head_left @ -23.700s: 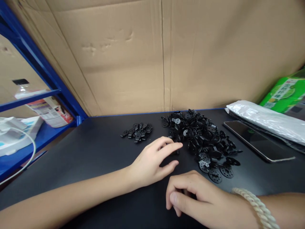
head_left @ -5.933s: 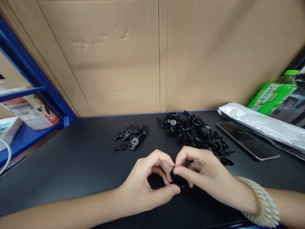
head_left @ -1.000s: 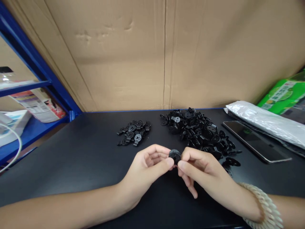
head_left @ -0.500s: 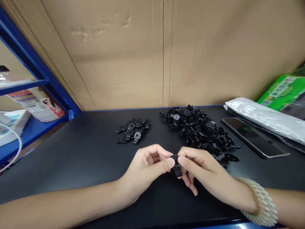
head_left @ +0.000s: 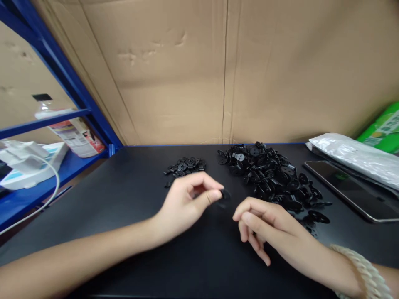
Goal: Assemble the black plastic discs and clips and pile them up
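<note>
My left hand (head_left: 187, 199) pinches a small black plastic part (head_left: 225, 194) between thumb and forefinger, just above the black table (head_left: 109, 207). It hovers near a small pile of black parts (head_left: 185, 166) at the back. My right hand (head_left: 264, 226) rests to the right of it with fingers loosely curled and nothing in them. A large heap of black disc-shaped parts (head_left: 271, 176) lies behind and to the right of my right hand.
A phone (head_left: 352, 189) lies at the right beside a white plastic bag (head_left: 355, 155) and a green pack (head_left: 383, 128). Cardboard (head_left: 218, 70) walls the back. A blue shelf (head_left: 46, 124) at the left holds boxes and a white cable (head_left: 40, 203).
The two hands held the black part together half a second ago. Now my right hand has let go and dropped back, and my left hand carries the part toward the small pile.
</note>
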{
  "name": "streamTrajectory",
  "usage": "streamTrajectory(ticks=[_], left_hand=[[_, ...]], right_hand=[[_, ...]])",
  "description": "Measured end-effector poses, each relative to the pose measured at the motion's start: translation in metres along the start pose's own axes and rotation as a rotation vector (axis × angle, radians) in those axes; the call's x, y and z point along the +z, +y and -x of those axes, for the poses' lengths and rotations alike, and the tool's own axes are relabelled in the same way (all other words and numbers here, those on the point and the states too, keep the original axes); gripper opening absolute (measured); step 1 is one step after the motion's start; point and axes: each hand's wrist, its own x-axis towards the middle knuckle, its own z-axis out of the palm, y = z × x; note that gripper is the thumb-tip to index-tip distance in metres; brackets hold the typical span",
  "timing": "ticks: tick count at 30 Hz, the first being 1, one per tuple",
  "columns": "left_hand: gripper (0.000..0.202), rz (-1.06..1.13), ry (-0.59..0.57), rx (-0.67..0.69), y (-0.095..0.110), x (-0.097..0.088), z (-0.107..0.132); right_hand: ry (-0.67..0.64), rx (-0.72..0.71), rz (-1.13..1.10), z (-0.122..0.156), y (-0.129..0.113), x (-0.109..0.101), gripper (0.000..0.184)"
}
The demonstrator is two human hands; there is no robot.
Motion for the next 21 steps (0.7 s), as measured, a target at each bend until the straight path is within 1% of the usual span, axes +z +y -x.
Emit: streamTrajectory(ticks=[1,3,5,7,9,10,11,13,15,16,17,18,19,21], left_hand=[[0.009,-0.138,0.045,0.076,0.001,-0.011,-0.009],[0.012,-0.439,0.144,0.125,-0.002,-0.035,-0.028],[0.011,-0.535,0.197,0.108,-0.010,-0.057,-0.046],[0.011,-0.593,0.199,0.083,-0.021,-0.073,-0.058],[0.009,-0.633,0.198,0.075,-0.030,-0.081,-0.063],[0.008,-0.649,0.207,0.081,-0.033,-0.082,-0.063],[0.010,-0.661,0.223,0.094,-0.034,-0.080,-0.062],[0.017,-0.674,0.258,0.139,-0.033,-0.071,-0.055],[0.018,-0.667,0.259,0.198,-0.027,-0.054,-0.044],[0.017,-0.654,0.227,0.233,-0.023,-0.043,-0.036],[0.015,-0.635,0.176,0.270,-0.019,-0.033,-0.029],[0.015,-0.606,0.092,0.319,-0.016,-0.022,-0.021],[0.017,-0.558,-0.057,0.390,-0.014,-0.013,-0.013],[0.020,-0.477,-0.286,0.469,-0.012,0.002,0.001]], right_hand=[[-0.008,0.009,0.004,0.001,0.001,0.000,0.028],[-0.027,0.020,0.031,0.002,0.001,-0.001,0.029],[-0.043,0.021,0.067,0.003,0.000,-0.001,0.031],[-0.051,0.022,0.105,0.004,-0.001,-0.002,0.033],[-0.057,0.022,0.141,0.005,-0.003,-0.001,0.033],[-0.058,0.023,0.157,0.005,-0.005,-0.001,0.033],[-0.057,0.025,0.173,0.005,-0.006,0.000,0.033],[-0.055,0.015,0.227,0.006,-0.008,0.001,0.032],[-0.049,-0.019,0.318,0.007,-0.011,0.002,0.031],[-0.045,-0.049,0.370,0.008,-0.013,0.002,0.031],[-0.044,-0.087,0.418,0.008,-0.016,0.001,0.030],[-0.048,-0.124,0.459,0.009,-0.019,-0.002,0.030],[-0.052,-0.165,0.489,0.009,-0.022,-0.005,0.029],[-0.041,-0.247,0.522,0.009,-0.032,-0.017,0.027]])
